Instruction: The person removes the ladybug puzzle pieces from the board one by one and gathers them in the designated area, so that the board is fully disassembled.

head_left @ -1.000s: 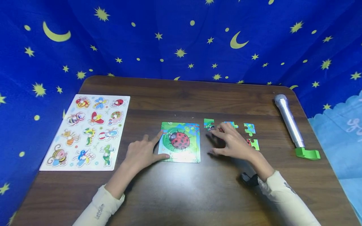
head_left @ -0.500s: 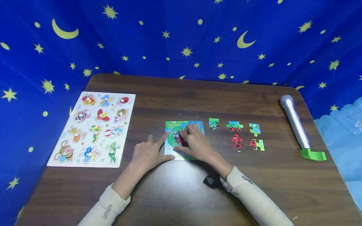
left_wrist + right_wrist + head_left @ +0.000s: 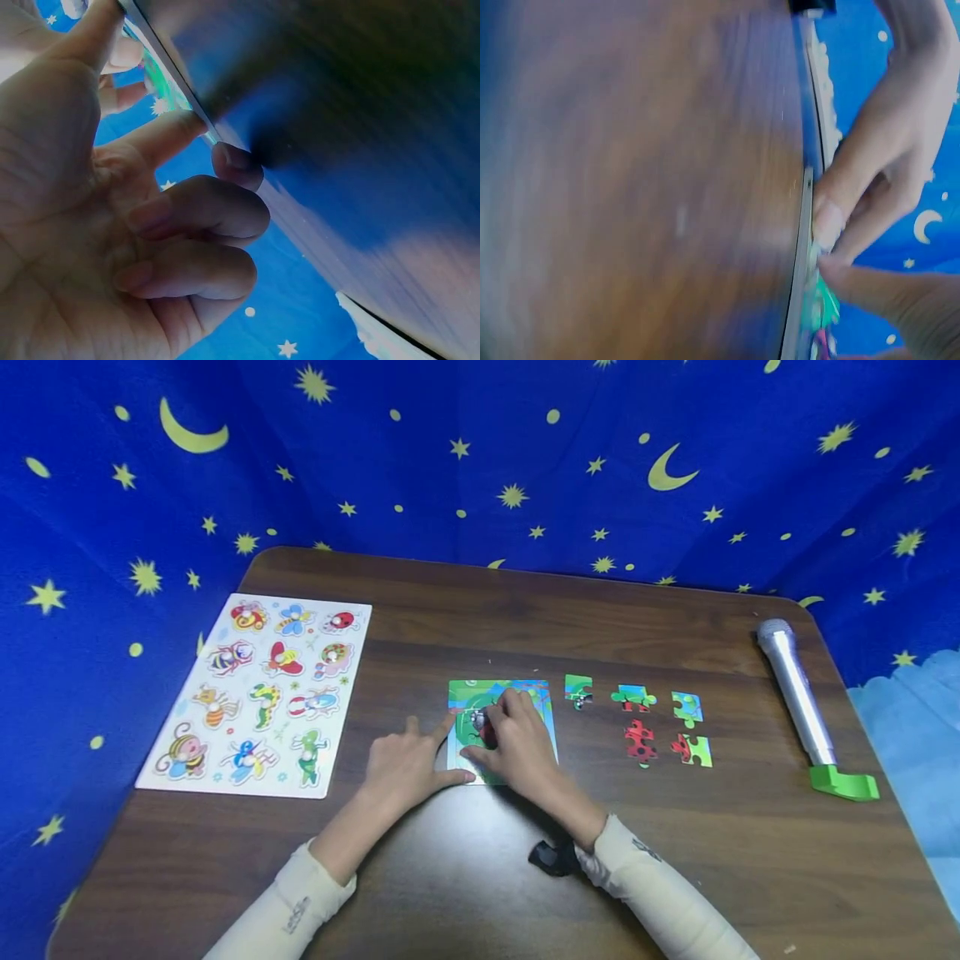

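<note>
My right hand (image 3: 521,743) reaches over the ladybug board (image 3: 467,727) at the centre of the head view, fingers bent down onto the picture; what lies under the fingertips is hidden, so I cannot tell whether I am pinching anything. My left hand (image 3: 405,768) is spread at the board's left side, index finger stretched to the left edge and thumb laid across the lower left corner, touching without clasping. To the right of the board, on the brown table (image 3: 450,610), lie a green piece (image 3: 578,688), a blue and red piece (image 3: 633,696) and a pale blue piece (image 3: 687,708) in an upper row, with a red piece (image 3: 641,741) and a red and green piece (image 3: 693,750) below. The insect board (image 3: 281,727) lies at the left of the frame, a silver microphone (image 3: 795,689) with a green foot (image 3: 843,783) at the right. A blue curtain (image 3: 450,468) with yellow moons and stars fills the top.

In the left wrist view, my left palm fills the left side; thumb and index finger reach toward the board's edge in the upper part, and the other fingers curl mid-frame. The table is blurred.

In the right wrist view, my right thumb (image 3: 889,289) enters from lower right, near the board; my left hand comes down from upper right.
</note>
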Tool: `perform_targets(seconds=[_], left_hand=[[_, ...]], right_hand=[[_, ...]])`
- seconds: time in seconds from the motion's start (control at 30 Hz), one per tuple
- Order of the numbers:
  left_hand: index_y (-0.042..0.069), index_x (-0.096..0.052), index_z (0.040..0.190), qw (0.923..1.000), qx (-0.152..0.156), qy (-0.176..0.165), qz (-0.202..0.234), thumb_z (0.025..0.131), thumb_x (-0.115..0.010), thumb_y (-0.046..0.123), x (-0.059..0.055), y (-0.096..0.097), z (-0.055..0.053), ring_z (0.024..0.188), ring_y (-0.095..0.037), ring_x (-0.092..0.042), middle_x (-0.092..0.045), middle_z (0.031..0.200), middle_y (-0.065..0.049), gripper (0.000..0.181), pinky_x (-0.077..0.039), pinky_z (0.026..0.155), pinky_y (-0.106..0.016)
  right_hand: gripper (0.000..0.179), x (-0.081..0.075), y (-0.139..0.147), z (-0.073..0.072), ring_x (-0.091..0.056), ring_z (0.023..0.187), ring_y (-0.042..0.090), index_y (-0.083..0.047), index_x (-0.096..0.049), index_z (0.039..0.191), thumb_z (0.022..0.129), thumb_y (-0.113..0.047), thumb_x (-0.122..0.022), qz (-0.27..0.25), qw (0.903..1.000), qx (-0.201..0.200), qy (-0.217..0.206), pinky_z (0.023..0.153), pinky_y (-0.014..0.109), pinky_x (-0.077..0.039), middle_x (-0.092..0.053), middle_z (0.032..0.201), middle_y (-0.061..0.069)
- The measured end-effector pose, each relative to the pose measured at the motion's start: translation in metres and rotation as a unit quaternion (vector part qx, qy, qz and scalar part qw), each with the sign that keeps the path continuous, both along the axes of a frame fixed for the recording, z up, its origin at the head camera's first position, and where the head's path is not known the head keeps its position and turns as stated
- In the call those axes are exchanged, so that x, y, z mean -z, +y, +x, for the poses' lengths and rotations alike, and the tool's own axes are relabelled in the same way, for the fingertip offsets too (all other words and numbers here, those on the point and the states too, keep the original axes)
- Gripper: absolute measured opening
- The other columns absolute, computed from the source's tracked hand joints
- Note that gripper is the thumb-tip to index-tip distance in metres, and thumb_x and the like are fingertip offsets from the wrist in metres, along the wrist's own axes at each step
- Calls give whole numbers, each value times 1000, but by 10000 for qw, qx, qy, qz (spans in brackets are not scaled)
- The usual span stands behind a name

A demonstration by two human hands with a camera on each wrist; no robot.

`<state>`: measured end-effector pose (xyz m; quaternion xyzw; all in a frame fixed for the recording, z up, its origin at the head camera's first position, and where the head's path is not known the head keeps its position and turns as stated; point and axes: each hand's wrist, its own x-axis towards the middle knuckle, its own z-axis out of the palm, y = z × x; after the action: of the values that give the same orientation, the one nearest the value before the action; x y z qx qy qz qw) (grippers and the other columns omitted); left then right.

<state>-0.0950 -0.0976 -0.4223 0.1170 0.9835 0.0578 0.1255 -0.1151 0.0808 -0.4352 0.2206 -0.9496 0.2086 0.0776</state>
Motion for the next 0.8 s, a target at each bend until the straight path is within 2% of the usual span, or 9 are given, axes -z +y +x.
perform_targets(seconds=[0.13,0.27,0.37,0.6,0.8], left_hand=[[30,-35,155,10000,17,18,-46,73,-62,81,-1,1,0,62,-31,-61,-56,135,-31,100,-42,50,-36],[29,-36,154,10000,17,64,-34,73,-62,80,-2,0,0,61,-31,-61,-55,135,-31,100,-41,49,-36],[29,-37,154,9999,31,103,0,73,-63,80,-1,-1,1,60,-31,-61,-56,134,-32,99,-41,49,-36],[28,-38,154,9998,71,178,30,73,-62,81,0,0,1,57,-29,-58,-57,132,-32,99,-40,48,-35],[29,-36,155,9999,84,114,26,74,-61,81,1,-1,0,56,-28,-56,-56,134,-32,100,-39,47,-35]], right_hand=[[51,1,-7,5,-41,80,21,-3,-69,83,68,-47,-89,169,9987,405,241,67,32,-39,-47,88,5],[51,6,-14,6,-42,79,21,-8,-63,71,68,-53,-87,138,9969,767,140,65,30,-38,-48,86,6],[51,7,-18,6,-42,78,21,-8,-61,69,69,-52,-86,-1,9953,968,8,64,30,-38,-47,84,6],[48,6,-19,5,-42,80,21,-2,-67,76,69,-45,-89,-299,9932,1095,-267,63,29,-39,-45,84,5],[50,3,-10,3,-42,78,20,1,-72,84,66,-40,-92,-677,9916,1094,-122,62,29,-39,-46,84,5]])
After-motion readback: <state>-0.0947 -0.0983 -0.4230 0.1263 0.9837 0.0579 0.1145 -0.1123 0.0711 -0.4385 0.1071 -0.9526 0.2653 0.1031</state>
